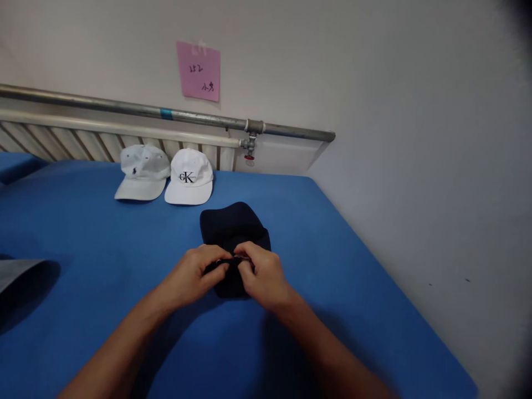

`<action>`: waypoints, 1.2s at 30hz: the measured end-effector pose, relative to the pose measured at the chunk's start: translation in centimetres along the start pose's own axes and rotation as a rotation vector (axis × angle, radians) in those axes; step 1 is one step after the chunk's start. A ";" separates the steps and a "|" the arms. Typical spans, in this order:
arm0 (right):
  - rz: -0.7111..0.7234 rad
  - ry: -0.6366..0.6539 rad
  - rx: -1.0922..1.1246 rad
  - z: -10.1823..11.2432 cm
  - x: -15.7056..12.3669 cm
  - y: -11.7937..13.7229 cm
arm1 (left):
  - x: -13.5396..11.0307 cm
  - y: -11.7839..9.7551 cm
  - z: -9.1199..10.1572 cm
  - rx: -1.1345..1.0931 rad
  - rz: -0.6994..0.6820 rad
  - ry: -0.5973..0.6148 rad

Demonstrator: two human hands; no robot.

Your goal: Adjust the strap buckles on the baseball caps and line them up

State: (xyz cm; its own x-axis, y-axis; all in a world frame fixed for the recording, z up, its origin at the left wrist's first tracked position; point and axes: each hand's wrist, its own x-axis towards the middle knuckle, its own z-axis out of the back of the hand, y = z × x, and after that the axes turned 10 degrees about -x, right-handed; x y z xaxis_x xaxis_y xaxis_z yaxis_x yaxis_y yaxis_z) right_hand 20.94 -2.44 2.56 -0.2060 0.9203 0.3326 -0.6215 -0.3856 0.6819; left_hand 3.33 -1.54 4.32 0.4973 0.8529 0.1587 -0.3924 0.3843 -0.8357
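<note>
A dark navy or black cap (233, 220) lies on the blue table surface in front of me, its brim pointing away toward the wall. My left hand (195, 272) pinches the near edge of this cap from the left, thumb and fingers closed on it. From the right, my right hand (262, 274) pinches the same edge, with the fingertips of both hands almost meeting. Something small and light-coloured shows between the fingertips, too small to make out. Part of the cap is hidden behind my hands.
Farther back stand a pale grey cap (142, 173) and a white cap (189, 176) with dark lettering, side by side. A grey curved object (19, 272) enters at the left edge. Behind the table run a radiator (83, 136), a metal pipe (199, 118) and a red-handled valve (249, 158).
</note>
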 end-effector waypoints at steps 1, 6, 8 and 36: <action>-0.041 -0.002 0.057 0.0 0.1 -0.1 | 0.0 -0.1 0.2 -0.037 0.025 0.005; -0.164 -0.016 0.190 0.1 0.4 -0.5 | -0.3 0.0 1.3 -0.198 0.188 0.069; -0.003 -0.091 0.083 0.2 0.3 -0.4 | -0.4 0.3 1.6 -0.274 0.219 0.094; 0.239 -0.039 0.069 1.1 0.8 -1.7 | -0.1 1.0 1.7 -0.474 0.269 0.149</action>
State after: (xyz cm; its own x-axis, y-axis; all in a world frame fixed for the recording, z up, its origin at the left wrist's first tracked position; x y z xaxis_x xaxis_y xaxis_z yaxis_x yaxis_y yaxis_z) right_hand 22.68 -1.12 2.38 -0.3110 0.7996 0.5138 -0.5052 -0.5970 0.6232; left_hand 1.60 -0.64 4.36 0.5450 0.8266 -0.1400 -0.1474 -0.0699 -0.9866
